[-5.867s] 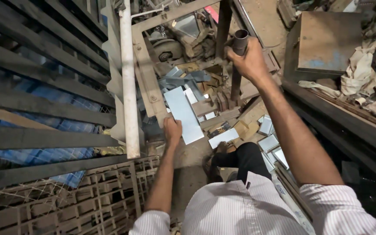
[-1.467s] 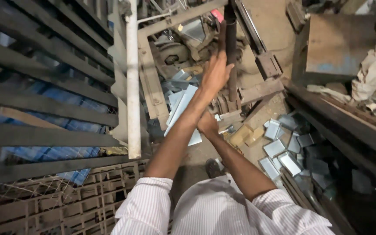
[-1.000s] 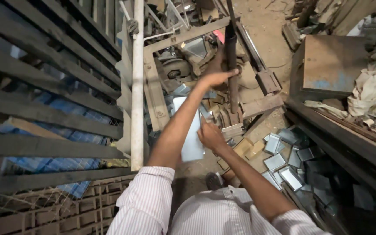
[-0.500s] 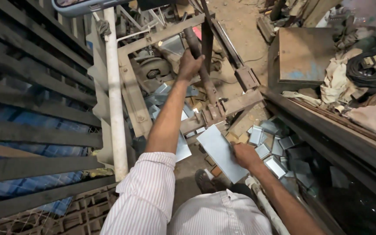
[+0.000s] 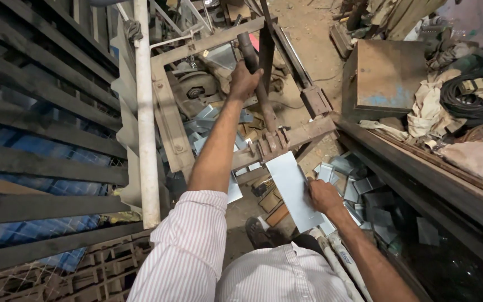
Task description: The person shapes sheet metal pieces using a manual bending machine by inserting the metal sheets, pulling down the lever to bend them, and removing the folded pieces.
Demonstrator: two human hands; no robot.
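**Two hands at a rusty shear, a metal sheet under the blade**

A rusted angle-iron machine frame (image 5: 169,120) fills the middle of the scene, standing on a dirt floor (image 5: 308,25). Left of it runs a white upright pipe (image 5: 143,112), and further left are dark slatted steel bars (image 5: 40,100). To the right sits a rusty brown metal box with blue patches (image 5: 389,72), and beside that, at the far right, a coil of black cable (image 5: 470,95) on a heap of pale rags.

A flat grey rectangular metal sheet (image 5: 292,187) lies in the near middle, its far end tucked against the rusty cross bar of the frame. Small grey cut metal pieces (image 5: 359,184) are scattered just right of it.

The left hand (image 5: 244,81) is closed round the dark round lever handle (image 5: 248,47) at the far side of the frame. The right hand (image 5: 324,196) rests on the sheet's right edge, fingers gripping it.
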